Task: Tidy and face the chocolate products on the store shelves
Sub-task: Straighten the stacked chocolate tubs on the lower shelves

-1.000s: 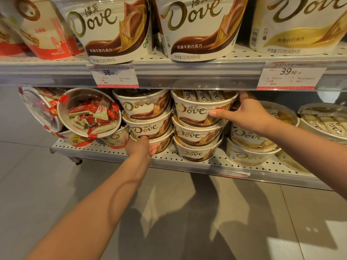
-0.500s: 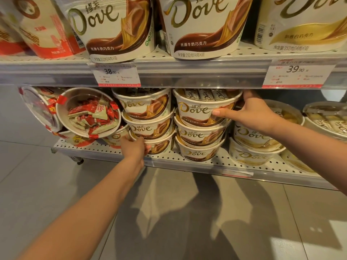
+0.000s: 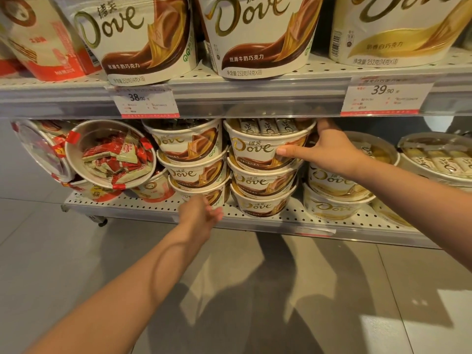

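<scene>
Two stacks of brown Dove milk chocolate tubs stand side by side on the lower shelf, labels facing out. My right hand grips the top tub of the right stack; the thumb lies across its front and the fingers reach round its back rim. My left hand is low in front of the bottom tub of the left stack, fingers relaxed and holding nothing. It hides most of that tub's label. The left stack's top tub sits slightly tilted.
Cream Dove white chocolate tubs are stacked just right of my right hand. Red-and-white tubs lie tipped on their sides at the left. Large Dove tubs fill the upper shelf, whose edge carries price tags. Grey floor tiles lie below.
My left hand has slid from the left side of the bottom tub to its front, a little lower and to the right. My right hand keeps its hold on the top tub.
</scene>
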The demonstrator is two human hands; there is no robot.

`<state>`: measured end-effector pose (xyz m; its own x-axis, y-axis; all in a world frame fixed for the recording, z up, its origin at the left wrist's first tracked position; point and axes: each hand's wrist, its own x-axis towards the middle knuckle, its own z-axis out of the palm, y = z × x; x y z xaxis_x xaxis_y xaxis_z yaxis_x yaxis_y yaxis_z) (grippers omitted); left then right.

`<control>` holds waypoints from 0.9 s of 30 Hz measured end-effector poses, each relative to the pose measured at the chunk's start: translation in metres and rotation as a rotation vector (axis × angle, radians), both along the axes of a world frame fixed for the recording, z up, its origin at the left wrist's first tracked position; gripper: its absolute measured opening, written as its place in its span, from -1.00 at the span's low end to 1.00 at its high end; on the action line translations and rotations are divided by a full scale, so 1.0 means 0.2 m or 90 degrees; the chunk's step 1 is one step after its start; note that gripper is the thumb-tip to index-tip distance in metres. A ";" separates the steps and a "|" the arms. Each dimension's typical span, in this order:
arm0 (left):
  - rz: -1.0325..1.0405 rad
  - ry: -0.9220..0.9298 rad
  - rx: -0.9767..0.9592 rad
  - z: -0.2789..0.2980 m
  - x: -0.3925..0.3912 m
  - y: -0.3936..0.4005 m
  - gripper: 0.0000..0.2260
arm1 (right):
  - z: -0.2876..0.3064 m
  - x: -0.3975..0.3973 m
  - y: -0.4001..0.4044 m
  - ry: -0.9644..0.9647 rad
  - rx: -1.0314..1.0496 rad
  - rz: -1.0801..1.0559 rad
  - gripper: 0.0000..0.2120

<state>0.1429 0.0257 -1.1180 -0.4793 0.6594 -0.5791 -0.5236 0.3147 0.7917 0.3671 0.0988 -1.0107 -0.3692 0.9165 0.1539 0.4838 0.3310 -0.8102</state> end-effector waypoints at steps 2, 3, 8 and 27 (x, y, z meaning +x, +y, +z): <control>-0.114 -0.046 -0.013 0.05 0.11 0.00 -0.66 | 0.00 0.00 0.00 -0.001 0.001 0.001 -0.28; -0.152 -0.049 -0.018 0.09 0.15 0.01 -0.65 | 0.00 0.00 0.00 0.001 0.003 0.001 -0.28; -0.154 -0.024 -0.023 0.11 0.26 0.09 -0.70 | -0.01 0.00 0.01 0.012 0.006 0.008 -0.28; -0.167 0.139 -0.002 0.09 0.23 0.17 -0.84 | -0.03 -0.02 0.02 0.022 0.027 -0.035 -0.28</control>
